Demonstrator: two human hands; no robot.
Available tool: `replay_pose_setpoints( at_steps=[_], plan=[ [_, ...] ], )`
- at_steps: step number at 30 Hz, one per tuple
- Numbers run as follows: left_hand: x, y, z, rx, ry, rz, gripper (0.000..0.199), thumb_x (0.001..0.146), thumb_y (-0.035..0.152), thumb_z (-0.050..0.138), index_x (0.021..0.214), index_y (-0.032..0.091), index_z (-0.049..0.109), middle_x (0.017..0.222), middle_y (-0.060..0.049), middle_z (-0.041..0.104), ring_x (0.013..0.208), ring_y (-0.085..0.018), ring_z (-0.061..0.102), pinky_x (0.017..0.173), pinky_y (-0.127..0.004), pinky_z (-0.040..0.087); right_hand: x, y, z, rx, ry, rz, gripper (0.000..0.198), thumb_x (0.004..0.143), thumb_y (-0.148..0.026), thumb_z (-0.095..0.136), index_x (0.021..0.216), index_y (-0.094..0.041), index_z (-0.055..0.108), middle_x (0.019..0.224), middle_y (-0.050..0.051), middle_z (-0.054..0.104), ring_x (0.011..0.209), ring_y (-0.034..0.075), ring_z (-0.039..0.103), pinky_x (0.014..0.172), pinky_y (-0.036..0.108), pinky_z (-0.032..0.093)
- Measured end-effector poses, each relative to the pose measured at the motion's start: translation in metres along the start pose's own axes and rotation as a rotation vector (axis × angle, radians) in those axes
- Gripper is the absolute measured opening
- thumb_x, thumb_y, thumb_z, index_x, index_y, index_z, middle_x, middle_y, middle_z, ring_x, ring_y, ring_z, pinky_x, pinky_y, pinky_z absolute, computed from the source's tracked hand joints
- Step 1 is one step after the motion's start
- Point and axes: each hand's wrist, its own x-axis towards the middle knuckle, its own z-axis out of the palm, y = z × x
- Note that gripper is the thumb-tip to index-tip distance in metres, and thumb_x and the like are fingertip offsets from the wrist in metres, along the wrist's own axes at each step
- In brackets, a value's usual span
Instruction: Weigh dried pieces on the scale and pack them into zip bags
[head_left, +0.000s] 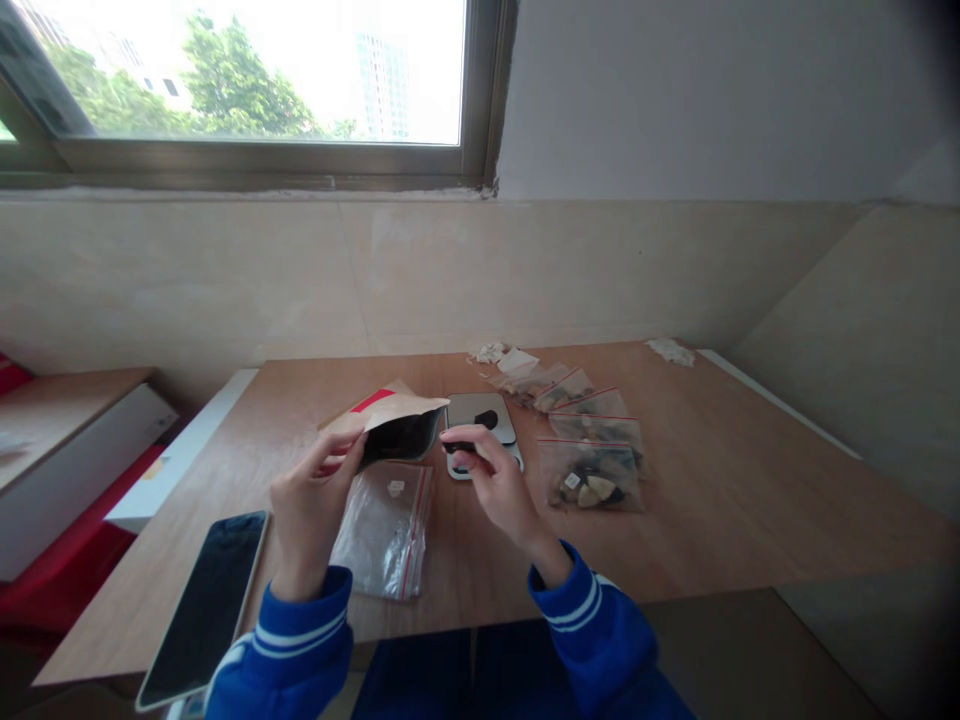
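Note:
My left hand [322, 490] pinches the edge of a brown paper bag [401, 404] with a red patch, its dark mouth facing me. Just right of that mouth, my right hand [499, 490] is closed on a small dark piece [459, 447] between thumb and fingers. Behind my right hand lies a small flat scale [469, 408] with a light top, and a dark round piece [487, 419] rests on it. Below the paper bag is a stack of clear zip bags [382, 535] with red seal lines.
Several filled zip bags [592, 478] overlap in a row on the right of the wooden table [712, 500]. White scraps [491, 352] lie near the wall, with another white clump [670, 351] farther right. A dark-screened tablet [206, 605] lies at the left edge.

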Motion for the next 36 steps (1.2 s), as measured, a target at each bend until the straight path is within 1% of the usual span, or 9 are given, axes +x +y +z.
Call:
replay_pose_setpoints(
  at_steps=[4,8,11,15,18,23,28,32,36],
  plan=[
    [0.009,-0.005,-0.005,0.026,0.039,-0.021,0.023,0.08,0.048,0.069,0.085,0.027,0.075,0.071,0.004,0.072,0.06,-0.013,0.067,0.058,-0.021,0.048,0.004,0.042,-0.023,0.044,0.118,0.203,0.027,0.092,-0.033,0.055,0.117,-0.022,0.06,0.117,0.008,0.064,0.082,0.015,0.065,0.076,0.029,0.056],
    [0.007,-0.006,-0.006,-0.006,0.032,-0.019,0.026,0.08,0.049,0.068,0.086,0.025,0.076,0.071,0.003,0.072,0.059,-0.013,0.066,0.058,-0.022,0.049,0.012,0.094,-0.036,-0.076,0.111,0.261,0.033,0.086,-0.027,0.057,0.118,-0.02,0.06,0.121,0.01,0.063,0.105,0.02,0.063,0.093,0.036,0.051],
    [0.004,-0.006,-0.006,-0.025,0.023,-0.005,0.027,0.08,0.05,0.067,0.086,0.024,0.076,0.071,0.002,0.073,0.058,-0.013,0.066,0.057,-0.021,0.05,0.02,0.114,-0.036,-0.149,0.058,0.261,0.038,0.083,-0.016,0.051,0.12,-0.02,0.059,0.12,0.009,0.064,0.114,0.019,0.06,0.098,0.036,0.048],
    [0.003,-0.007,-0.006,-0.006,0.018,0.016,0.028,0.081,0.05,0.066,0.086,0.025,0.076,0.072,0.002,0.073,0.058,-0.014,0.067,0.056,-0.022,0.05,0.028,0.117,-0.035,-0.253,-0.023,0.199,0.043,0.085,-0.01,0.042,0.124,-0.018,0.057,0.122,0.011,0.064,0.112,0.017,0.061,0.096,0.035,0.049],
    [0.003,-0.008,-0.007,0.005,0.017,0.03,0.027,0.081,0.05,0.066,0.084,0.025,0.075,0.071,0.002,0.073,0.059,-0.014,0.067,0.057,-0.022,0.05,0.03,0.112,-0.036,-0.361,-0.034,0.144,0.047,0.086,-0.007,0.036,0.128,-0.015,0.057,0.126,0.013,0.062,0.112,0.018,0.06,0.099,0.038,0.048],
    [0.002,-0.009,-0.007,0.004,0.022,0.036,0.026,0.081,0.05,0.066,0.085,0.026,0.075,0.07,0.002,0.073,0.059,-0.015,0.068,0.058,-0.023,0.051,0.03,0.102,-0.044,-0.518,-0.039,0.192,0.05,0.088,-0.006,0.039,0.134,-0.018,0.055,0.129,0.013,0.063,0.116,0.024,0.06,0.101,0.04,0.048],
    [0.001,-0.012,-0.007,-0.016,-0.005,0.044,0.025,0.081,0.05,0.066,0.087,0.027,0.075,0.074,0.003,0.074,0.061,-0.014,0.068,0.06,-0.022,0.052,0.038,0.111,-0.052,-0.53,0.076,0.198,0.051,0.093,-0.014,0.039,0.144,-0.014,0.034,0.135,0.018,0.057,0.123,0.024,0.057,0.103,0.044,0.047],
    [0.0,-0.012,-0.007,-0.027,-0.015,0.058,0.024,0.081,0.049,0.067,0.087,0.027,0.075,0.075,0.003,0.074,0.062,-0.013,0.069,0.06,-0.021,0.052,0.049,0.13,-0.062,-0.483,0.116,0.23,0.037,0.095,-0.018,0.04,0.13,-0.012,0.038,0.128,0.023,0.06,0.118,0.024,0.061,0.097,0.043,0.05],
    [0.0,-0.011,-0.008,-0.016,-0.022,0.054,0.026,0.081,0.051,0.066,0.088,0.027,0.075,0.075,0.003,0.074,0.06,-0.013,0.068,0.058,-0.02,0.052,0.053,0.148,-0.074,-0.536,0.103,0.326,0.025,0.094,-0.02,0.046,0.119,-0.015,0.047,0.123,0.018,0.063,0.115,0.021,0.062,0.097,0.038,0.049]
  ],
)
